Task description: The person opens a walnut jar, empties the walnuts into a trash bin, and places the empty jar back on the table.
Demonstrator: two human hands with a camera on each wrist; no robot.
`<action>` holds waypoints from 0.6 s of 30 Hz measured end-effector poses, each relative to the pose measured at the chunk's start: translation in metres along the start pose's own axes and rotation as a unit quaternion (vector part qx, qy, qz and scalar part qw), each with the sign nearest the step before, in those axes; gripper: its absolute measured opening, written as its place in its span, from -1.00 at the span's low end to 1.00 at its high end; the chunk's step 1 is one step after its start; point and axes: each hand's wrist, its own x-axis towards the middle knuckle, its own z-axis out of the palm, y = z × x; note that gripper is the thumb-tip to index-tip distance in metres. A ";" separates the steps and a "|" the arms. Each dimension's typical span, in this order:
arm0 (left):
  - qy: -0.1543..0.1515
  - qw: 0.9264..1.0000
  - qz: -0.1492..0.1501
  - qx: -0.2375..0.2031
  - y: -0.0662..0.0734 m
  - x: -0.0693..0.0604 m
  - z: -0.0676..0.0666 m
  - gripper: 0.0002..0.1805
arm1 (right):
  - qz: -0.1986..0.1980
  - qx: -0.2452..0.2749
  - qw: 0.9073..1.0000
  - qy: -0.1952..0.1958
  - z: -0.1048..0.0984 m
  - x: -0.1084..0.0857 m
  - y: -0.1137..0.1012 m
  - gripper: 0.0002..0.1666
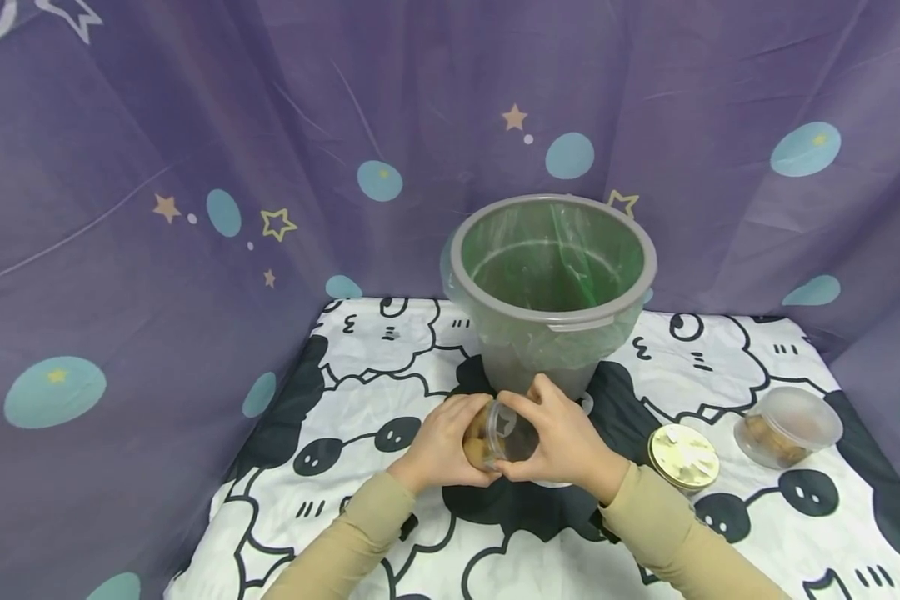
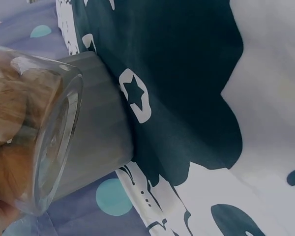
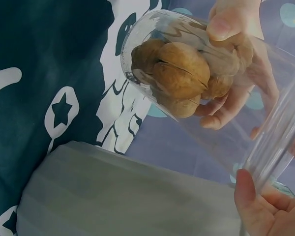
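Observation:
A clear jar (image 3: 182, 69) with several whole walnuts (image 3: 182, 71) inside is held between both hands, tilted on its side in the head view. My left hand (image 1: 447, 442) grips the jar's body; in the left wrist view the thick glass base is close to the lens. With thumb and fingers spread around the jar's mouth end, my right hand (image 1: 558, 437) holds the rim. Whether a separate clear lid sits there cannot be made out. The walnuts lie toward the base, and fingers hide part of them.
Just beyond the hands stands a grey bin (image 1: 553, 319) lined with a green translucent bag. To the right are a round gold-lidded container (image 1: 683, 457) and a clear tub (image 1: 802, 417) holding brown pieces. A cartoon-print cloth (image 1: 390, 392) covers the table; purple curtains hang behind.

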 end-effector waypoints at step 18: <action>-0.116 0.987 -0.044 -0.104 0.007 0.000 -0.006 0.08 | -0.080 0.024 0.995 -0.051 -0.007 -0.003 0.007 -0.17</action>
